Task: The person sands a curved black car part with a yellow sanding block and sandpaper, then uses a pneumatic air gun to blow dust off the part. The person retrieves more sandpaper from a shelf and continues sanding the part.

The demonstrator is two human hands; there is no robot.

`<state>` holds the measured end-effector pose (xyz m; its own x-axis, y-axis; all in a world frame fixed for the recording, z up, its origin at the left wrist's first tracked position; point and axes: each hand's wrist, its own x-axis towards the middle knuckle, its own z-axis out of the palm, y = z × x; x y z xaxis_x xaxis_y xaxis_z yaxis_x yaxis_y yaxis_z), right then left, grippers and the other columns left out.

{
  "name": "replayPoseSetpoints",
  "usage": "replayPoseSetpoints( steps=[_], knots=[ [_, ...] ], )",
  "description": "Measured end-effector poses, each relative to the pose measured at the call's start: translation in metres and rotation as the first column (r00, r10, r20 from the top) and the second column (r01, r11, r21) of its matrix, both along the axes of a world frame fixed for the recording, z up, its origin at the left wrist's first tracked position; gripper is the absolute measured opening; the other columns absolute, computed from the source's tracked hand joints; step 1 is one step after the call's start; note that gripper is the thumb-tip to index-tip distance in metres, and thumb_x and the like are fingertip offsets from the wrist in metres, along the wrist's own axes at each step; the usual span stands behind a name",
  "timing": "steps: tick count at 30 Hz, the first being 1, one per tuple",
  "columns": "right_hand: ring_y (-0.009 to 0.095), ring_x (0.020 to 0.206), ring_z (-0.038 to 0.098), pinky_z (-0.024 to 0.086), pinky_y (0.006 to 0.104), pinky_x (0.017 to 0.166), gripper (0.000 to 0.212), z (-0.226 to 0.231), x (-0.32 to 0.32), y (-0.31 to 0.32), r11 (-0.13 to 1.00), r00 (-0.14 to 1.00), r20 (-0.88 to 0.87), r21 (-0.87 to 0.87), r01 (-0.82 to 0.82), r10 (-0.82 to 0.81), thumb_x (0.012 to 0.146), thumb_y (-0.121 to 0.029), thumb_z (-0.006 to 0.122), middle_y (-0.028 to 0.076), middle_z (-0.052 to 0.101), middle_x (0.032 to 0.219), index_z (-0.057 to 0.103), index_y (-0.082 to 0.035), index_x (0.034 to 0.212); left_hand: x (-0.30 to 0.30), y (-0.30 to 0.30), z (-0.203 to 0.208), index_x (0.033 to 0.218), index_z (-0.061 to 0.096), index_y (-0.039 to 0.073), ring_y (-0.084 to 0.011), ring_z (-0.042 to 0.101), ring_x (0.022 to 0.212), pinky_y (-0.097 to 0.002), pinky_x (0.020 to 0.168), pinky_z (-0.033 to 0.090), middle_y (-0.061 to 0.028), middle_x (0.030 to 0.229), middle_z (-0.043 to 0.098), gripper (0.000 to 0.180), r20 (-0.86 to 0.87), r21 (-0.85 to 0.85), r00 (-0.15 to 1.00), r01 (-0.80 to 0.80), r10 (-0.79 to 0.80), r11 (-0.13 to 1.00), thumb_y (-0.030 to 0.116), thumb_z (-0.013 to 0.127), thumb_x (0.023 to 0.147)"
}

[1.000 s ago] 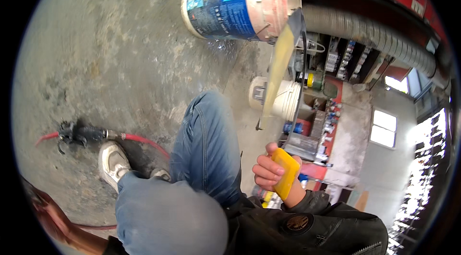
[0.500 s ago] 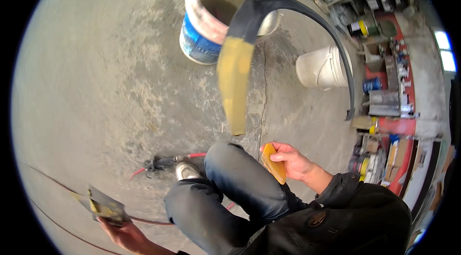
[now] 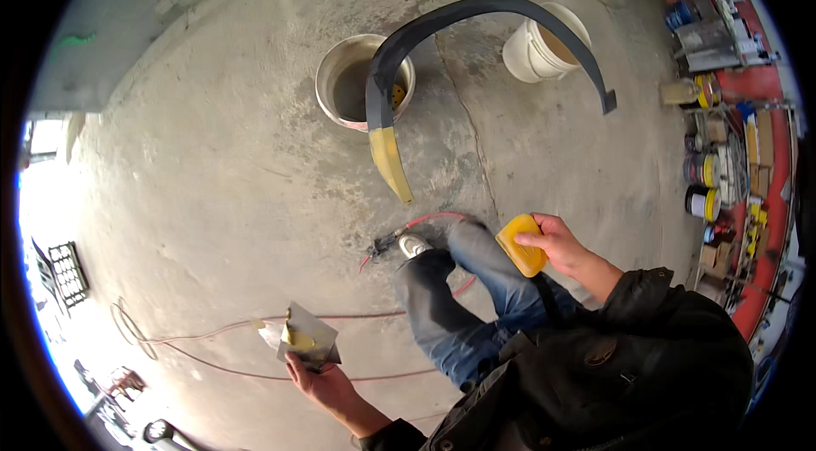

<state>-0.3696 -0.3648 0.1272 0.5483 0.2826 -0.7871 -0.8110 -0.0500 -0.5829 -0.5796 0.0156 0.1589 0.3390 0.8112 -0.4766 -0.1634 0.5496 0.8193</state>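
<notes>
My left hand point(image 3: 321, 385) grips a grey metal plate point(image 3: 323, 339) by its lower edge. Yellow putty point(image 3: 301, 340) is smeared on the plate. Between the thumb and fingers of my right hand point(image 3: 558, 245) is a flat yellow spreader point(image 3: 518, 254), raised over my knee. Ahead of both hands, a long curved black trim piece point(image 3: 467, 9) arches over two buckets. Its near left end carries a yellowish coat of filler point(image 3: 388, 160). Neither hand touches the trim.
A bucket point(image 3: 321, 94) with dark contents stands under the trim's left part, a white bucket point(image 3: 527, 58) under its right part. A dark hand tool point(image 3: 384, 243) on a red hose lies by my shoe point(image 3: 414, 245). More hose point(image 3: 229, 370) crosses the concrete floor. Loaded shelves point(image 3: 722, 170) line the right.
My view has swung left, so the buckets and trim appear smaller and the shelves farther right. Both hands keep their hold; the plate has come in closer to my legs.
</notes>
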Motion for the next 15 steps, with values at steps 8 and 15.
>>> replayPoseSetpoints(
  steps=[8, 15],
  knots=[
    [0.010, 0.083, 0.061, 0.047, 0.0249, 0.076, 0.018, 0.076, 0.014, -0.084, 0.948, 0.949, 0.054, 0.091, 0.305, -0.311, 0.087, -0.010, 0.066, 0.002, 0.065, 0.092, 0.062, -0.001, 0.102, 0.071, -0.060, 0.129, 0.121, 0.053, -0.001, -0.0226, 0.054, 0.110, -0.0371, 0.095, 0.044, -0.0130, 0.121, 0.057, 0.034, -0.110, 0.070, 0.973, 0.212, -0.204, 0.975, 0.021, 0.057, 0.096],
    [0.011, 0.081, 0.063, 0.048, 0.0259, 0.074, 0.020, 0.076, 0.044, -0.236, 0.869, 0.879, 0.015, 0.153, 0.470, -0.477, 0.086, -0.010, 0.066, 0.002, 0.065, 0.092, 0.062, -0.001, 0.103, 0.122, -0.234, 0.142, 0.113, 0.054, 0.000, -0.0245, 0.056, 0.107, -0.0377, 0.090, 0.048, -0.0139, 0.113, 0.059, 0.023, -0.187, -0.113, 0.940, 0.270, -0.287, 0.956, 0.010, 0.059, 0.092]
  ],
)
